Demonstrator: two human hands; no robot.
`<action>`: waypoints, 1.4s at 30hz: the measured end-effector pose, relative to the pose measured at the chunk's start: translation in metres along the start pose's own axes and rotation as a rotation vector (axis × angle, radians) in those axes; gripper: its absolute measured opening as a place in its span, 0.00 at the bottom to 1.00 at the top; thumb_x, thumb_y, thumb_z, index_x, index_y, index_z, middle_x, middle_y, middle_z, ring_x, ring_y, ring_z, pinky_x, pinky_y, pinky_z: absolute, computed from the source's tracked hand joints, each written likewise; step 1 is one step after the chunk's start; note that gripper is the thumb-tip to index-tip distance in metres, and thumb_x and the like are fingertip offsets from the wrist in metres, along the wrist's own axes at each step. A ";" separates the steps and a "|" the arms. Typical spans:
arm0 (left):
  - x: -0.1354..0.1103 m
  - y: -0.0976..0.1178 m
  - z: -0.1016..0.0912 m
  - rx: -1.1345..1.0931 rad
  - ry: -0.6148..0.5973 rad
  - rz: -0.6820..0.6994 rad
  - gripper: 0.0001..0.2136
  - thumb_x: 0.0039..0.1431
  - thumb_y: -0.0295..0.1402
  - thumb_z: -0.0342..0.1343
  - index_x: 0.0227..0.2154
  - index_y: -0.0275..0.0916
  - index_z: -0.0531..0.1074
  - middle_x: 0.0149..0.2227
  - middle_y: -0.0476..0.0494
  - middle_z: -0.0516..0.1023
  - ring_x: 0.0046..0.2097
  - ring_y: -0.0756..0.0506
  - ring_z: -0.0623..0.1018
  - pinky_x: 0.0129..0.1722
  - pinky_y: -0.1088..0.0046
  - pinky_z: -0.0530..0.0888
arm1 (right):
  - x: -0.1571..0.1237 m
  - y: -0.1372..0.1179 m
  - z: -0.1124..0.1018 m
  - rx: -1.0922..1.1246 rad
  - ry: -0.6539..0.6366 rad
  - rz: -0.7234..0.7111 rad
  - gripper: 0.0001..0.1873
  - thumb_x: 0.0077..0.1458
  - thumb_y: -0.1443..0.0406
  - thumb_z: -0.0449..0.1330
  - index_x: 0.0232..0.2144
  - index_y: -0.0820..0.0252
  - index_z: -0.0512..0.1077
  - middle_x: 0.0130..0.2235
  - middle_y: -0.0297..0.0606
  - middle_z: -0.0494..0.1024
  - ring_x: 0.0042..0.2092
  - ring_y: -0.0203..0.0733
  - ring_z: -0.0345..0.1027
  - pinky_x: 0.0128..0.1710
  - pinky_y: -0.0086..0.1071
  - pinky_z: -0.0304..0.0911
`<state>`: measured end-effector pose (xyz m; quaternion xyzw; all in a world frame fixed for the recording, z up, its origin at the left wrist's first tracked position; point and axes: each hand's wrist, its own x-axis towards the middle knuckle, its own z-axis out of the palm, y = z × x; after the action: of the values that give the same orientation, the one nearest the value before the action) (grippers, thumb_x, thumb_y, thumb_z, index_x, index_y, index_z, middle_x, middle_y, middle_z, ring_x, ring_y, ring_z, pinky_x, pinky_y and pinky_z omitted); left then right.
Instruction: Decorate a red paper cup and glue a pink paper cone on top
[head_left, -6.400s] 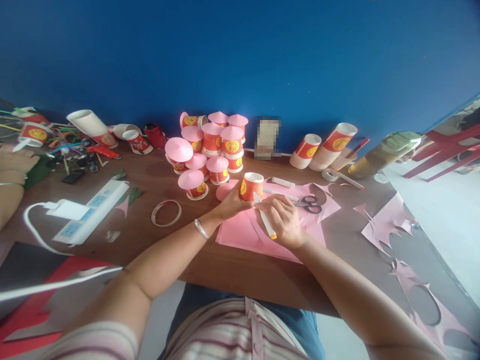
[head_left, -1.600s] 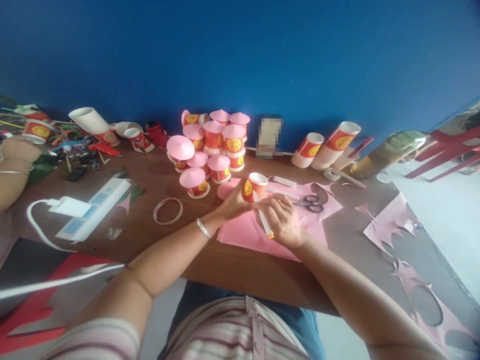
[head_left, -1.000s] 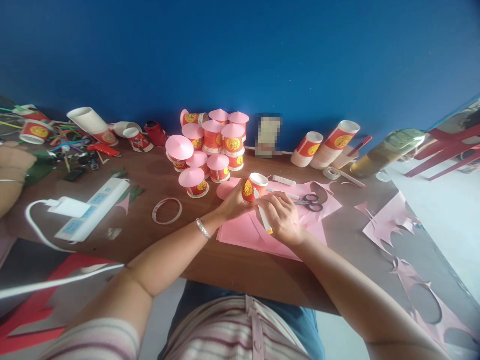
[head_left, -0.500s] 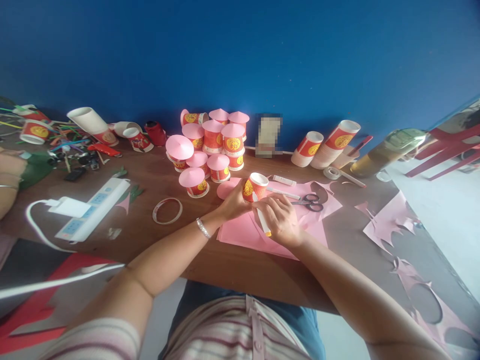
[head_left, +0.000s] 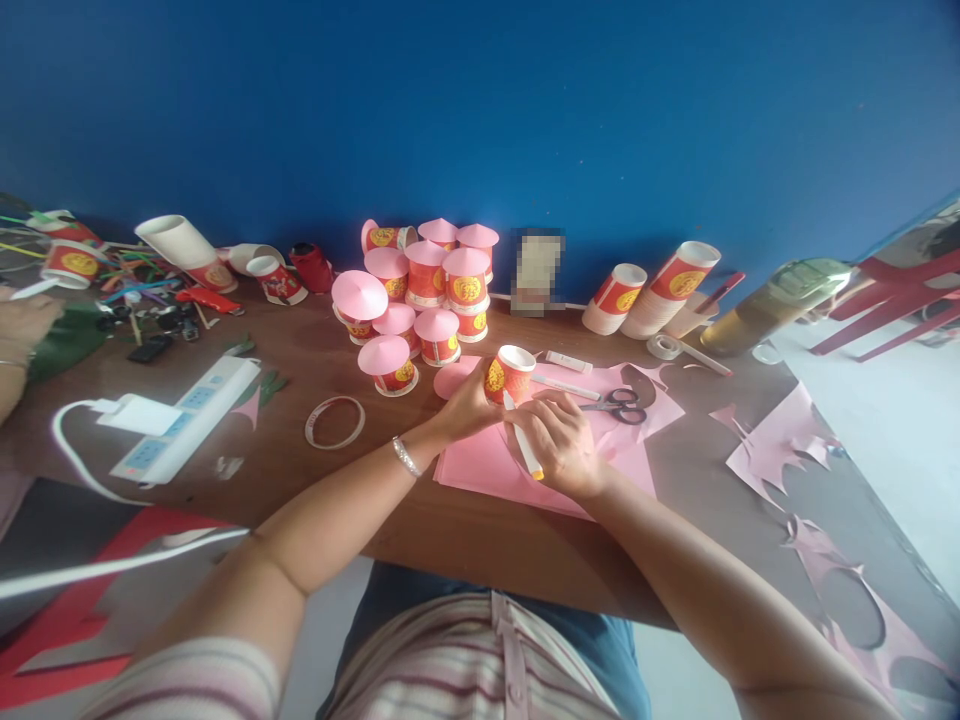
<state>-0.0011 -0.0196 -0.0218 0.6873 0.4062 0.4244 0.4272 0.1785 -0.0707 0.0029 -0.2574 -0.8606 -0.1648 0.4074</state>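
My left hand (head_left: 471, 398) is wrapped round a red and white paper cup (head_left: 516, 362), its rim facing up and tilted a little. Closed in my right hand (head_left: 559, 440) is a slim white utility knife (head_left: 528, 445) with a yellow-orange end. Its pointed tip is at the cup's near side; I cannot tell whether it touches. Beneath both hands lie pink paper sheets (head_left: 480, 465). Scissors (head_left: 619, 405) and a white pen (head_left: 566, 387) rest on the paper just right of the cup.
Several cups with pink cone tops (head_left: 426, 270) stand behind my left hand. Cup stacks (head_left: 670, 290) and a bottle (head_left: 776, 300) are at back right. A tape roll (head_left: 335, 422) and power strip (head_left: 187, 420) lie left. A co-worker's hand (head_left: 26, 325) shows at far left.
The knife has shifted slightly in my right hand, with its tip lower against the cup. At the far left, the co-worker's hand has risen toward a cup, holding a white pointed tool.
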 end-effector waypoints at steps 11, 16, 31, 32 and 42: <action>0.002 0.002 -0.008 -0.278 -0.124 -0.053 0.21 0.52 0.41 0.69 0.46 0.41 0.71 0.44 0.43 0.78 0.46 0.40 0.78 0.49 0.57 0.78 | -0.003 0.002 0.000 0.023 0.014 -0.013 0.13 0.62 0.74 0.58 0.47 0.58 0.72 0.37 0.38 0.80 0.38 0.42 0.73 0.43 0.40 0.71; 0.004 0.000 -0.009 -0.495 -0.161 -0.068 0.19 0.53 0.41 0.69 0.44 0.40 0.73 0.41 0.45 0.78 0.43 0.42 0.78 0.48 0.60 0.76 | 0.000 0.002 0.000 0.033 0.081 -0.024 0.13 0.61 0.74 0.61 0.47 0.59 0.71 0.35 0.37 0.78 0.36 0.41 0.74 0.44 0.40 0.74; 0.002 0.008 -0.006 -0.683 -0.249 -0.148 0.18 0.53 0.36 0.69 0.45 0.40 0.75 0.42 0.43 0.80 0.49 0.39 0.79 0.50 0.59 0.75 | 0.001 0.001 -0.002 0.148 0.101 0.055 0.15 0.64 0.72 0.60 0.52 0.60 0.68 0.40 0.42 0.79 0.43 0.45 0.78 0.44 0.39 0.79; 0.002 0.006 -0.006 -0.690 -0.260 -0.151 0.20 0.53 0.36 0.69 0.47 0.40 0.74 0.43 0.42 0.80 0.49 0.39 0.79 0.50 0.59 0.74 | 0.002 0.001 -0.002 0.153 0.100 0.049 0.15 0.64 0.72 0.60 0.52 0.60 0.68 0.40 0.43 0.79 0.43 0.45 0.78 0.43 0.39 0.79; 0.002 -0.002 -0.005 -0.768 -0.155 -0.187 0.22 0.50 0.33 0.71 0.47 0.40 0.73 0.41 0.46 0.78 0.44 0.45 0.76 0.46 0.66 0.71 | 0.002 0.003 -0.002 0.161 0.089 0.021 0.15 0.64 0.71 0.60 0.51 0.58 0.68 0.38 0.40 0.80 0.41 0.43 0.79 0.48 0.44 0.79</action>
<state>-0.0054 -0.0158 -0.0218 0.4678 0.2453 0.4514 0.7192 0.1804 -0.0691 0.0055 -0.2250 -0.8493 -0.1022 0.4665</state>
